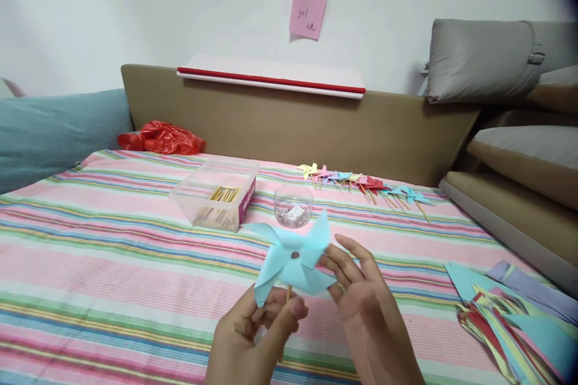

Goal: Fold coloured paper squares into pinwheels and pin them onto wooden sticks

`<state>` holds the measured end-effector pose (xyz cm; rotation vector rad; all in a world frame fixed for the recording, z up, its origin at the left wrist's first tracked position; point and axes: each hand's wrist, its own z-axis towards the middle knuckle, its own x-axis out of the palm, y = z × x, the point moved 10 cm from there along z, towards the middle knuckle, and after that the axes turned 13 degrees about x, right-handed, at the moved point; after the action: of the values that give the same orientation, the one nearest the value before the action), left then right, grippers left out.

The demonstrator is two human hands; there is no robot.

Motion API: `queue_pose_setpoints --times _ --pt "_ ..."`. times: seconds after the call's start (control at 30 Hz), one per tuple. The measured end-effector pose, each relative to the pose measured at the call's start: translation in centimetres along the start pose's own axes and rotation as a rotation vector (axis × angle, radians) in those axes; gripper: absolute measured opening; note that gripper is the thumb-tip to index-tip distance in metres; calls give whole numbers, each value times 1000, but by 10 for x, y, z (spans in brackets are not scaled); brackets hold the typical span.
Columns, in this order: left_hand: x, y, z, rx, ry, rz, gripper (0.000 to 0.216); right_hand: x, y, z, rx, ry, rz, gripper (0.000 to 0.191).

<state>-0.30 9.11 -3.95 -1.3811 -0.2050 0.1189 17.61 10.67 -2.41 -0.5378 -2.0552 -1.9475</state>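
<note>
A light blue paper pinwheel (292, 260) with a small brown pin at its centre stands on a thin wooden stick, held up over the striped bed. My left hand (255, 337) pinches the stick just below the paper. My right hand (368, 313) is beside it with fingers spread, and its fingertips touch the pinwheel's right blade.
A clear plastic box of wooden sticks (217, 195) and a small clear cup of pins (293, 207) sit behind the pinwheel. A row of finished coloured pinwheels (363, 186) lies further back. Coloured paper sheets (515, 319) are piled at the right. A red bag (160, 138) lies by the headboard.
</note>
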Motion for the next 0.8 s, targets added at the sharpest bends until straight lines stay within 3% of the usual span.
queue_pose_setpoints --times 0.07,0.13,0.23,0.3,0.4,0.5,0.6,0.8 --pt "1 15 -1 -132 -69 -164 35 -2 -9 3 79 -22 -143 62" --pt "2 23 -2 -188 -111 -260 37 10 -21 1 144 87 -355 56" --pt "-1 33 -4 -255 -163 -329 39 33 -43 -12 204 289 -606 32" --pt "-5 37 -5 -287 -210 -363 40 40 -52 -18 220 311 -667 18" --pt "-7 38 -5 -281 -237 -379 40 48 -56 -18 201 317 -687 25" --pt "-3 35 0 -245 -175 -369 42 49 -58 -14 236 362 -689 37" --pt "1 39 3 -240 -92 -351 54 29 -47 -3 225 262 -673 43" --pt "-5 60 0 -312 -77 -343 64 -51 -27 19 131 -158 -506 46"
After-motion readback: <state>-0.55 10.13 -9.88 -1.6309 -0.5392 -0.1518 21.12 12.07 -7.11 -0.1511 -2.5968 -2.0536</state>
